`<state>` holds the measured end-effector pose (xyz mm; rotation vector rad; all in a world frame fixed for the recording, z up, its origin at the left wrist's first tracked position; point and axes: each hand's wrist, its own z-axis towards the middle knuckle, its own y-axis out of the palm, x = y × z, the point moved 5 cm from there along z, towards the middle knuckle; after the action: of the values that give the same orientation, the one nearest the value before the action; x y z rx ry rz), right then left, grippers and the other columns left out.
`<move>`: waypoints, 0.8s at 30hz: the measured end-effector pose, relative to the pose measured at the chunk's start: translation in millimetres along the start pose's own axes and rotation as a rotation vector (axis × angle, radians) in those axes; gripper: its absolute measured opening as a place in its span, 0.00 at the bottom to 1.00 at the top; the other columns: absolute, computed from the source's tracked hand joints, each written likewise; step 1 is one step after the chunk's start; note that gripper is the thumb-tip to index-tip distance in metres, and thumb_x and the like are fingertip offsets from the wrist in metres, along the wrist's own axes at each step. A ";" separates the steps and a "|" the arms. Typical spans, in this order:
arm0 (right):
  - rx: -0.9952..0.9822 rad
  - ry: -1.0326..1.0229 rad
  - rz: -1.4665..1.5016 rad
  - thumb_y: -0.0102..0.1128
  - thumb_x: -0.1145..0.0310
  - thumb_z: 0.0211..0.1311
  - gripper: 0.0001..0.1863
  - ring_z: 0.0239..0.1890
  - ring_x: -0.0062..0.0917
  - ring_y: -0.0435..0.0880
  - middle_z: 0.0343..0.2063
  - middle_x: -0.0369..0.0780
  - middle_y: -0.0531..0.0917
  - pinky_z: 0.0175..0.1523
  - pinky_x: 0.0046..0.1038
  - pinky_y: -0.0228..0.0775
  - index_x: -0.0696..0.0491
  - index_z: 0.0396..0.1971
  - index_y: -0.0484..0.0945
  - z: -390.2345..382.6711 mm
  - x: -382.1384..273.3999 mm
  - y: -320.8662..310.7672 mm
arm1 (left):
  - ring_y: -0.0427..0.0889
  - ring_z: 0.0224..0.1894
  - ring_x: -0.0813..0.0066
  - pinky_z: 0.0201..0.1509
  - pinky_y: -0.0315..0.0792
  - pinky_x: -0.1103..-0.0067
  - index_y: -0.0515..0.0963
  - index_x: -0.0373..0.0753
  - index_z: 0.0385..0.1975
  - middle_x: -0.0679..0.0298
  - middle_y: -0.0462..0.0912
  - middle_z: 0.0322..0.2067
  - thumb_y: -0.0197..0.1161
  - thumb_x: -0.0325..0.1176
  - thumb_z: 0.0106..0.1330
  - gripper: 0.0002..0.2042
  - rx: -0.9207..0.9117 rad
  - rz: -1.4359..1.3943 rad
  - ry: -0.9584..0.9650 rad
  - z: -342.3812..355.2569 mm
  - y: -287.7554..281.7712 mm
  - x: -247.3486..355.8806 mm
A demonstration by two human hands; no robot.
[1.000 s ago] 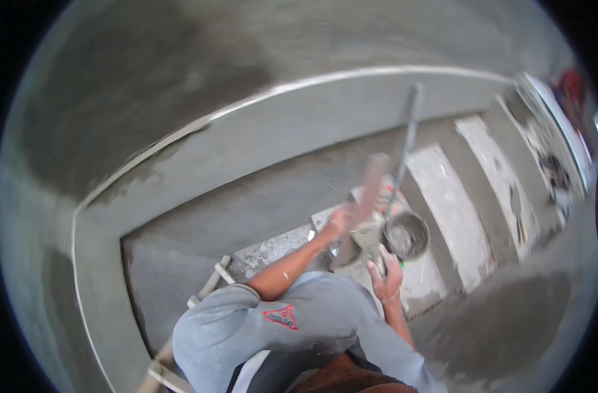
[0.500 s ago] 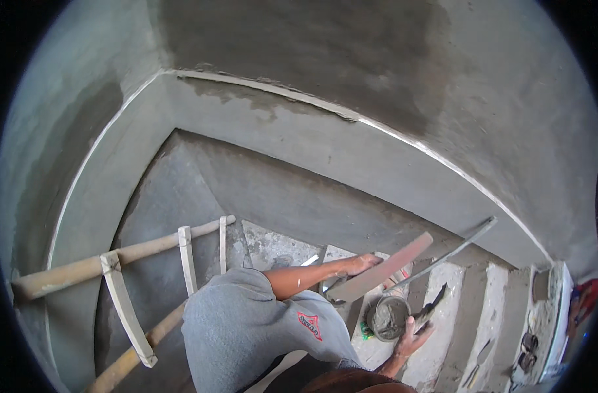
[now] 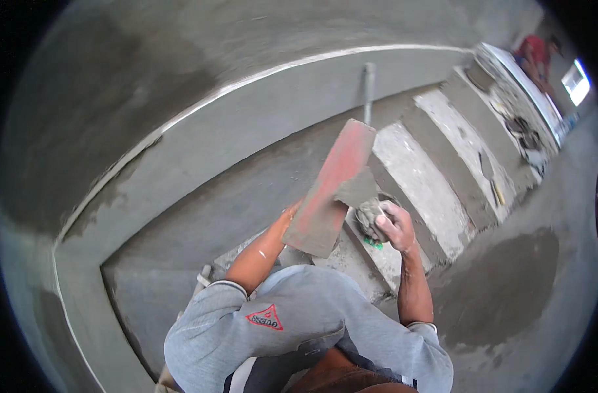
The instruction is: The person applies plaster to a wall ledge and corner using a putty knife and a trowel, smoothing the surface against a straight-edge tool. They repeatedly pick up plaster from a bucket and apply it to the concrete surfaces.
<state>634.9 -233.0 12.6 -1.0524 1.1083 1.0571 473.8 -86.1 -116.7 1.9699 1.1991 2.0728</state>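
My left hand (image 3: 291, 215) is mostly hidden behind a long, reddish plastering float (image 3: 332, 187) smeared with grey mortar, and grips it from the back. My right hand (image 3: 398, 226) is closed on a trowel (image 3: 356, 188), whose mortar-coated blade lies across the float's right edge. A grey mass of mortar (image 3: 368, 219) shows by my right thumb; whether it is on the trowel or in the bucket behind, I cannot tell. That bucket is largely hidden by my hand and the trowel. A bit of green (image 3: 372, 243) shows just below.
Concrete steps (image 3: 413, 177) climb to the right. A second trowel (image 3: 487, 171) and dark footwear (image 3: 525, 133) lie on them. Beyond the float a metal bar (image 3: 369, 92) leans near the wall. A person in red (image 3: 535, 57) is at the upper right. A pole end (image 3: 204, 275) shows at my left elbow.
My view has swung toward the steps on the right. My right hand and trowel have risen from beside the bucket to the float, which is now tilted more upright in view.
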 end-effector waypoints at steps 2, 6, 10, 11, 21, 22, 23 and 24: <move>0.012 0.017 -0.057 0.57 0.57 0.63 0.20 0.20 0.16 0.77 0.23 0.36 0.79 0.25 0.19 0.67 0.61 0.42 0.76 -3.4 0.2 -8.4 | 0.79 0.44 0.72 0.47 0.74 0.74 0.72 0.36 0.51 0.60 0.80 0.44 0.52 0.37 0.66 0.17 -0.025 -0.026 -0.032 6.1 12.3 -5.1; 0.021 0.194 0.058 0.57 0.58 0.63 0.19 0.20 0.16 0.77 0.22 0.35 0.79 0.24 0.20 0.68 0.60 0.43 0.78 -13.6 28.7 -25.4 | 0.79 0.43 0.71 0.47 0.74 0.74 0.73 0.36 0.51 0.60 0.80 0.44 0.52 0.38 0.67 0.17 -0.050 -0.065 -0.085 14.6 35.0 -22.2; 0.077 0.174 0.046 0.56 0.59 0.64 0.19 0.23 0.17 0.77 0.27 0.37 0.79 0.24 0.20 0.67 0.61 0.41 0.79 -24.2 32.0 -39.0 | 0.80 0.42 0.71 0.46 0.75 0.73 0.73 0.37 0.51 0.60 0.80 0.43 0.52 0.39 0.67 0.17 -0.061 -0.098 -0.124 11.2 46.6 -33.2; 0.075 0.182 0.037 0.56 0.59 0.64 0.19 0.23 0.17 0.76 0.26 0.37 0.79 0.24 0.20 0.67 0.62 0.41 0.79 -25.6 31.5 -42.2 | 0.80 0.42 0.71 0.46 0.75 0.73 0.73 0.37 0.51 0.60 0.80 0.43 0.52 0.39 0.67 0.17 -0.064 -0.105 -0.136 9.0 48.8 -35.9; 0.173 0.201 0.059 0.54 0.55 0.65 0.20 0.21 0.17 0.76 0.25 0.38 0.79 0.23 0.21 0.67 0.61 0.36 0.80 -40.2 47.0 -58.2 | 0.81 0.40 0.71 0.45 0.77 0.72 0.73 0.39 0.50 0.62 0.80 0.41 0.52 0.42 0.67 0.17 -0.073 -0.191 -0.195 25.1 56.0 -41.5; 0.180 0.206 0.062 0.54 0.55 0.65 0.20 0.21 0.17 0.76 0.25 0.38 0.79 0.23 0.21 0.67 0.61 0.36 0.80 -42.8 49.3 -60.2 | 0.81 0.40 0.71 0.44 0.77 0.72 0.73 0.40 0.49 0.62 0.80 0.40 0.52 0.43 0.67 0.17 -0.073 -0.208 -0.203 25.8 56.2 -42.3; 0.200 0.226 0.051 0.54 0.55 0.65 0.20 0.19 0.17 0.76 0.23 0.37 0.79 0.22 0.20 0.67 0.60 0.35 0.80 -44.5 52.1 -63.5 | 0.81 0.40 0.71 0.44 0.77 0.72 0.73 0.40 0.49 0.62 0.80 0.40 0.52 0.43 0.67 0.17 -0.076 -0.230 -0.214 26.7 55.3 -42.6; 0.221 0.245 0.041 0.54 0.54 0.65 0.21 0.18 0.17 0.75 0.21 0.36 0.78 0.21 0.20 0.66 0.60 0.34 0.80 -45.4 54.9 -66.8 | 0.81 0.40 0.71 0.44 0.77 0.72 0.73 0.40 0.49 0.62 0.80 0.40 0.52 0.43 0.68 0.17 -0.079 -0.254 -0.222 30.9 55.3 -43.1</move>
<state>700.2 -282.8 -40.3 -1.0024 1.4153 0.8292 534.4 -132.0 -125.9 1.8435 1.2272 1.7051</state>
